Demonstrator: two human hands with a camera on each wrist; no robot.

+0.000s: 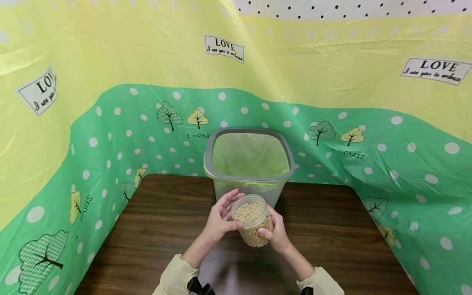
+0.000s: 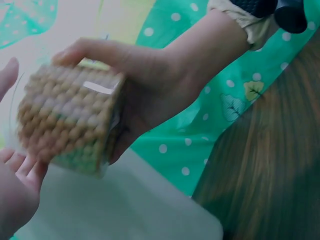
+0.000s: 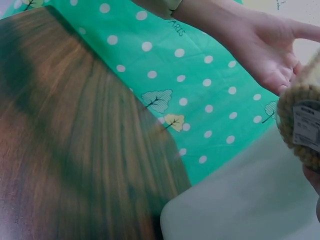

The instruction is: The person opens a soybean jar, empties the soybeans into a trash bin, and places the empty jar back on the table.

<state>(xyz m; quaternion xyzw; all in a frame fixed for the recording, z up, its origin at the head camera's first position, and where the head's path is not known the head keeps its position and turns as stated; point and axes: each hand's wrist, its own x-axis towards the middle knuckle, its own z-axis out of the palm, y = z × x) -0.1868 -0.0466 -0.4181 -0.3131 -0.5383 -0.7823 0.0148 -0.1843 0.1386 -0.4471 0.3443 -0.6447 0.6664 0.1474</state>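
Note:
A clear round jar point(image 1: 258, 237), filled with small round beige beans, is held up in front of the bin. My right hand point(image 1: 279, 234) grips its right side, thumb across the front. On the other side, my left hand point(image 1: 218, 221) has loosely spread fingers, its thumb near the rim. The jar's top faces up and I see no lid on it. In the left wrist view the right hand point(image 2: 150, 82) wraps the jar point(image 2: 70, 115), while fingertips of the left hand point(image 2: 17, 192) touch it. A white label point(image 3: 307, 125) shows in the right wrist view.
Behind the jar stands a pale bin point(image 1: 246, 178) with a grey rim and a light green liner. It rests on a dark wooden table point(image 1: 166, 217). A green and yellow patterned sheet point(image 1: 110, 123) hangs around the table's back and sides.

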